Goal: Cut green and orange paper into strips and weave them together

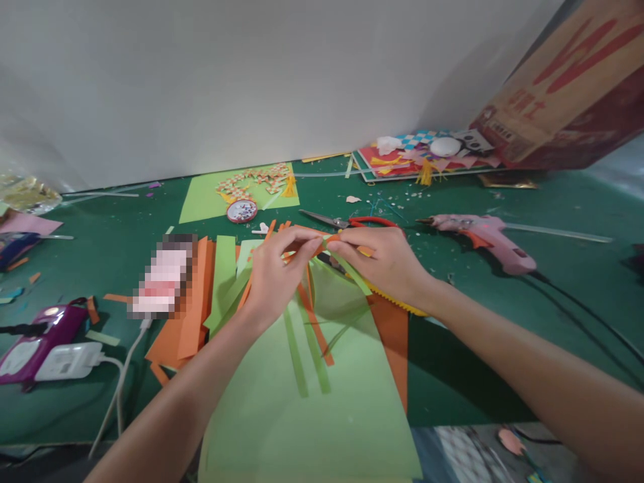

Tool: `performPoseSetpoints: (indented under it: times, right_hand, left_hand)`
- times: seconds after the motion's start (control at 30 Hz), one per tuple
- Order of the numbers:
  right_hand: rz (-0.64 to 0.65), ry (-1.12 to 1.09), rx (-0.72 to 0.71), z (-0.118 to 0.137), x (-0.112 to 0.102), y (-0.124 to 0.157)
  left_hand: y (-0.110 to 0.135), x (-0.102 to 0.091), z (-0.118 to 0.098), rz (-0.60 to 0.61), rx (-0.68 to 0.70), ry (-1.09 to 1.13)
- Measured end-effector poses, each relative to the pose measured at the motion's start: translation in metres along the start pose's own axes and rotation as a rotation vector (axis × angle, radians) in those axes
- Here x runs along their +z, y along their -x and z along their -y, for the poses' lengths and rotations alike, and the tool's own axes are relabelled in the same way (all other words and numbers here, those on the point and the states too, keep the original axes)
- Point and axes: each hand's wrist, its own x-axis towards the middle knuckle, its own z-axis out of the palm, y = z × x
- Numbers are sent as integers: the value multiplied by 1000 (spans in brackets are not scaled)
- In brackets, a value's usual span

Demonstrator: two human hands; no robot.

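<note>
My left hand [279,275] and my right hand [380,255] meet above the green paper sheets [312,429]. Thumbs and fingertips of both pinch narrow orange and green paper strips [331,240] where they cross. One green strip end [358,274] sticks out below my right fingers. Under my left hand, an orange strip [316,325] and green strips [296,355] trail over the sheet. Beyond my right hand lie scissors with red handles [372,221]. A yellow-edged tool [397,300] is partly covered by my right wrist.
Left are folded orange paper [194,315], a blurred phone [166,275] on a cable and a purple power strip [55,329]. A pink glue gun [486,238] lies right. Behind are a green sheet with woven strips [201,194], craft pieces [427,157] and a paper bag [563,94].
</note>
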Motion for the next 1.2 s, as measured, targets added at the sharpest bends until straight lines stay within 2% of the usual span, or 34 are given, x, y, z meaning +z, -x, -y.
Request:
performPoseSetpoints:
  times: [0.2,0.4,0.63,0.83,1.2]
  right_hand:
    - [33,-10,46,-2,2,2]
    - [-147,34,51,-6,6,5]
    - [-169,198,-96,-9,8,8]
    - [-207,233,-185,-9,14,10]
    - [-177,245,-178,-8,16,11]
  left_hand:
    - [0,2,-2,4,-49,59]
    - [-1,1,0,-48,-156,100]
    - [-5,-1,2,-35,-254,216]
    - [-5,0,-1,-12,-304,303]
    - [-6,0,0,-12,-380,368]
